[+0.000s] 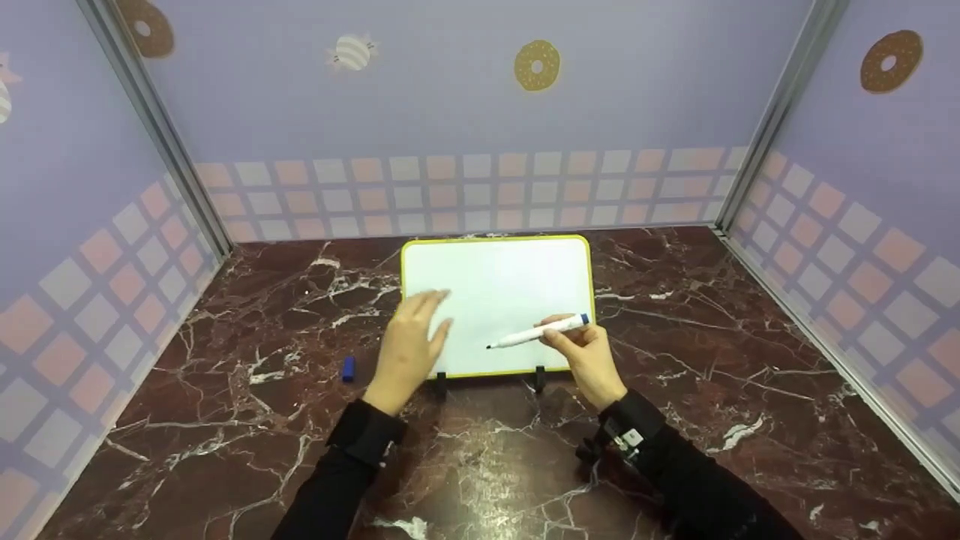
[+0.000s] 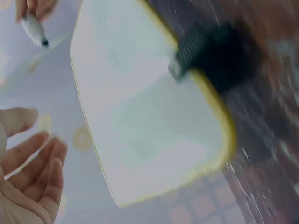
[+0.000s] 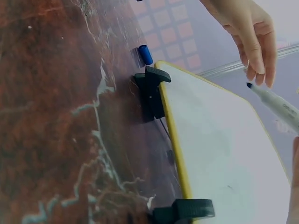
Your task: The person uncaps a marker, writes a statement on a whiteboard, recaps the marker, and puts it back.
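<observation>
My right hand [image 1: 589, 360] pinches a white whiteboard marker [image 1: 536, 332] between thumb and fingers. Its dark tip points left, and its blue end lies to the right. Behind both hands a whiteboard [image 1: 495, 281] with a yellow rim leans on a stand with black feet [image 1: 540, 379]. Over the board's left edge in the head view, my left hand [image 1: 409, 345] holds nothing, its fingers loosely bent and thumb apart. That same left hand [image 2: 32, 175] shows an empty palm in the left wrist view. A blue marker cap [image 1: 349, 369] rests on the table left of the board.
The tabletop [image 1: 225, 450] is dark red marble with white veins. Lilac panels [image 1: 450, 112] with pink and white squares enclose it at the back and both sides. Metal posts [image 1: 780, 112] stand in the corners.
</observation>
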Motion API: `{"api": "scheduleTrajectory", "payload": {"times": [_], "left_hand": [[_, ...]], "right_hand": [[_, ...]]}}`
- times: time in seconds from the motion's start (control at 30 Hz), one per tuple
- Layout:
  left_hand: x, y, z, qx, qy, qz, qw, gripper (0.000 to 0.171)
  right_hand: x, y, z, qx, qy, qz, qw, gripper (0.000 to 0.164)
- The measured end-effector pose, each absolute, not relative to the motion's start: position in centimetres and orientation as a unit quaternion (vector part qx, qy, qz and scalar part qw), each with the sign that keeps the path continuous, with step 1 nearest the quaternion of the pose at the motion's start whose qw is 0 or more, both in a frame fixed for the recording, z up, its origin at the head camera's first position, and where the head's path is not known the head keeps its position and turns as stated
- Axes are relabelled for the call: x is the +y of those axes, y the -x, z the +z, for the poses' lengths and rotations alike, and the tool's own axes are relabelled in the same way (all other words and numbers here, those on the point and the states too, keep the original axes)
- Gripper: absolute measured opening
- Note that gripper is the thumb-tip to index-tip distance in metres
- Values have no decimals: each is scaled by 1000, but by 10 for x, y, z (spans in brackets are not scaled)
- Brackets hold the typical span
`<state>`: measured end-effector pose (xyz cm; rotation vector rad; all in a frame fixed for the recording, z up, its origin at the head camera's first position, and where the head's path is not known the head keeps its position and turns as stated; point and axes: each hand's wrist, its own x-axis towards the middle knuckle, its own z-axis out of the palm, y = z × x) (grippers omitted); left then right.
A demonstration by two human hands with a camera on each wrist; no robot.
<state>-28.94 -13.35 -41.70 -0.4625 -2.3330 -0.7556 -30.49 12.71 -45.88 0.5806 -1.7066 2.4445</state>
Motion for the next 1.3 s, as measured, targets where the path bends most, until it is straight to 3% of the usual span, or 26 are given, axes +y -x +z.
{"api": "scheduleTrajectory", "payload": {"times": [0.2,0.4,0.8,1.13,1.3], "left_hand": [[-161,302,-423,-887,108,-323,311,55],[-181,307,-438,-904,56,-361,224,59],[-204,321,-456,-848,46,-525,49,35],[-203,321,-451,-842,43,-536,48,30],[-200,323,-452,-843,43,-533,50,30]], "right_hand": [[128,308,-448,-575,-190,786,129,10],[120,313,-439,-575,-210,775,155,10],[81,325,-435,-572,-293,751,155,20],[28,332,-440,-639,-290,677,223,12],[11,326,-428,-672,-263,654,225,10]]}}
